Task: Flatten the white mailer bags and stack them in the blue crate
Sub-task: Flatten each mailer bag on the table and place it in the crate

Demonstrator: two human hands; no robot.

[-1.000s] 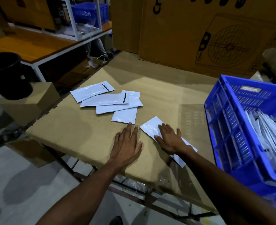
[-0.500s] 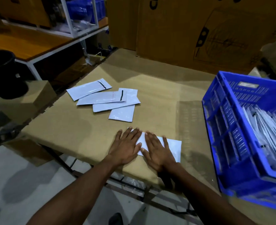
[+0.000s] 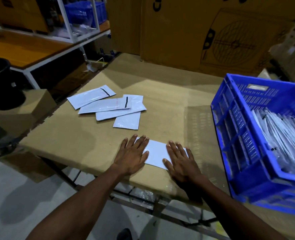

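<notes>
Left hand (image 3: 132, 155) and right hand (image 3: 181, 161), fingers flat, press mailer bag (image 3: 156, 154) left of blue crate (image 3: 230, 129). Likely light, limp, slippery; pinch an edge.

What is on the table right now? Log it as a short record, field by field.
surface: cardboard-covered table
left hand: flat, pressing the left end of the mailer
right hand: flat, pressing the right end
mailer being flattened: white, lying at the near edge between both hands
waiting mailers: four, overlapping, farther back on the left
blue crate: on the right, already holding stacked mailers
</notes>
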